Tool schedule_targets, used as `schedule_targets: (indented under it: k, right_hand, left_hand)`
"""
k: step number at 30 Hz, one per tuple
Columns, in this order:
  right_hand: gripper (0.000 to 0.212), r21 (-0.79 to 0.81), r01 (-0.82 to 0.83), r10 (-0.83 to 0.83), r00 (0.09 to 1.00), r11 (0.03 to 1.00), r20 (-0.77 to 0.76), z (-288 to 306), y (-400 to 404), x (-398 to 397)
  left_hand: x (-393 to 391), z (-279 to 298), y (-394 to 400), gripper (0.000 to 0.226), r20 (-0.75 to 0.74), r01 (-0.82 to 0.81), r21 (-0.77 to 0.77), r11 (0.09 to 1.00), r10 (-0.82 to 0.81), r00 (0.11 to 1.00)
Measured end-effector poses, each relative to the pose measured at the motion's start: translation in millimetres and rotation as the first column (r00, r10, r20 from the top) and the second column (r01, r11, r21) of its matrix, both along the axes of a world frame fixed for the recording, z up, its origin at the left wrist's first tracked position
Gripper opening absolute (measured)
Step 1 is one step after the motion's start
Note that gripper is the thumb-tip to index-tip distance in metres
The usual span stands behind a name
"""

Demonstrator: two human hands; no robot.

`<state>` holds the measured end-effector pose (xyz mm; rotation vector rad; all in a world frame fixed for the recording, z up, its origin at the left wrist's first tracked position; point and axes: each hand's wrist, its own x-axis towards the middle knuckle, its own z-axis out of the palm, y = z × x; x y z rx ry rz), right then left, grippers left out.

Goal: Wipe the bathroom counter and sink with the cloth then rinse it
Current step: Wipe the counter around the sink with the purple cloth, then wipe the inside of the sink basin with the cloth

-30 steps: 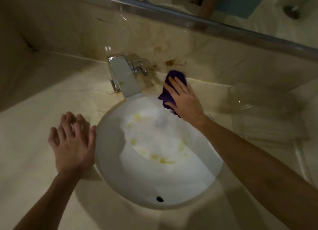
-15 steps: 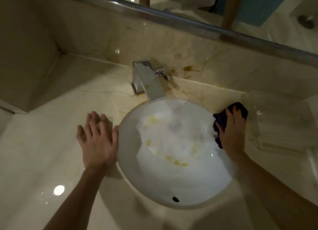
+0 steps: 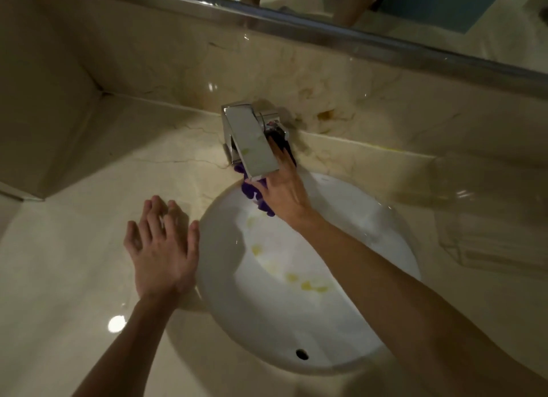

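On the bench (image 3: 74, 248) our left hand (image 3: 161, 248) lies flat and open beside the sink (image 3: 394, 242), which holds yellow spots (image 3: 307, 285). Our right hand (image 3: 281, 189) presses the purple cloth (image 3: 250, 189) under the tap (image 3: 252, 143).

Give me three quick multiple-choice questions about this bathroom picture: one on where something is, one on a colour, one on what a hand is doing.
1. Where is the crumpled cleaning cloth?
A. Under the square chrome tap, at the back rim of the round white sink
B. On the counter by the left wall
C. Over the drain hole

2. What colour is the cloth?
A. Yellow
B. Purple
C. White

3. What is the left hand doing?
A. Turning the tap
B. Gripping a bottle
C. Resting flat on the beige marble counter

Answers: 1 A, the right hand presses it there beneath the spout. 2 B, purple folds show beside the fingers. 3 C, its palm lies down, fingers spread, holding nothing.
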<state>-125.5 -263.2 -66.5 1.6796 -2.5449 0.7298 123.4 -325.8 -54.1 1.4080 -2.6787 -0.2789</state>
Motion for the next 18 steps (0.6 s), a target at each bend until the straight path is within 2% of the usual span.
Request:
schedule_targets:
  k: [2, 4, 8, 10, 12, 14, 16, 18]
  right_hand:
    - [0.086, -0.005, 0.041, -0.041, 0.997, 0.999, -0.063, 3.4, 13.1, -17.1]
    - [0.098, 0.105, 0.112, -0.094, 0.982, 0.988, -0.161, 4.2, 33.2, -34.0]
    - [0.098, 0.206, 0.188, -0.124, 0.95, 0.96, -0.285, 4.4, 80.7, -68.7]
    - [0.1, 0.263, 0.203, -0.118, 0.945, 0.943, -0.305, 4.1, 92.5, -78.3]
    - [0.101, 0.253, 0.221, -0.144, 0.946, 0.942, -0.291, 1.4, 92.1, -76.0]
    - [0.09, 0.162, 0.198, -0.157, 0.959, 0.967, -0.238, -2.4, 81.6, -64.5]
    - [0.073, 0.041, 0.09, -0.081, 0.98, 0.995, -0.184, -4.4, 62.0, -48.7]
    - [0.079, 0.023, -0.072, 0.075, 0.98, 0.997, -0.186, -2.2, 38.9, -31.9]
  left_hand:
    - [0.7, -0.6, -0.2, 0.073, -0.001, -0.008, -0.007, 1.0, 0.008, 1.0]
    - [1.2, -0.8, -0.7, 0.074, 0.003, -0.017, -0.006, 1.0, 0.017, 1.0]
    - [-0.2, 0.3, -0.2, 0.073, 0.008, -0.022, -0.018, 1.0, 0.022, 1.0]
    - [-1.0, 1.7, 0.3, 0.072, 0.01, -0.033, -0.023, 0.999, 0.033, 0.999]
    - [-1.5, 2.9, 1.1, 0.071, 0.005, -0.033, -0.017, 0.999, 0.033, 0.999]
    - [-1.4, 3.0, 0.8, 0.071, 0.003, -0.03, -0.008, 1.0, 0.03, 1.0]
    - [-0.6, 2.8, -0.2, 0.071, 0.009, -0.028, -0.01, 1.0, 0.028, 1.0]
    - [-0.6, 2.6, -0.4, 0.071, 0.012, -0.023, -0.007, 1.0, 0.023, 1.0]
